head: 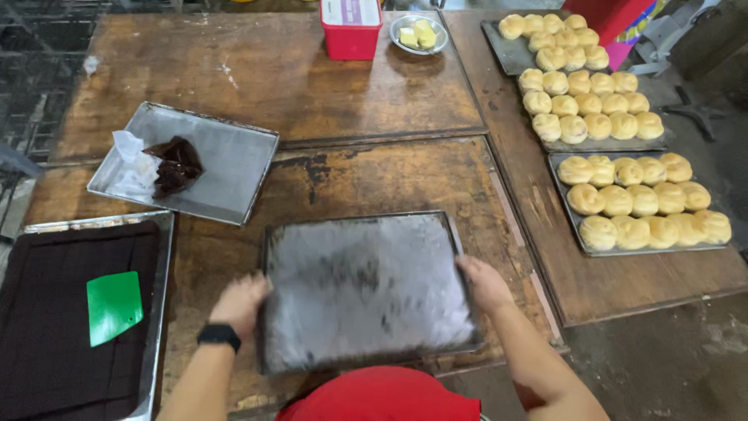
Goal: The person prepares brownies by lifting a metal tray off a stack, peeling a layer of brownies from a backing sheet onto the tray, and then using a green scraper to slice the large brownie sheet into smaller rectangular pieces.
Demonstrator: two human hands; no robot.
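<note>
A: Head view: both hands grip the empty baking tray [366,288] on the table [343,168], left hand [240,302] clamped on the nine o'clock edge, right hand [485,283] on the three o'clock edge.

B: Step?

A: Looks like positioning it, tray blurred. Next calls for an even, level grip. Wrists bent inward, arms reaching forward. Bun trays [623,249] at two o'clock, brownie tray [160,312] at nine.

A dull grey rectangular metal baking tray [362,292] smudged with black sits on the worn, dark-stained brown wooden desk [273,70], with golden-yellow round buns [639,199] at three o'clock, a bright green plastic scraper [114,306] on dark brown slab [54,351] at nine o'clock, and a red plastic box [351,35] at twelve o'clock.
</note>
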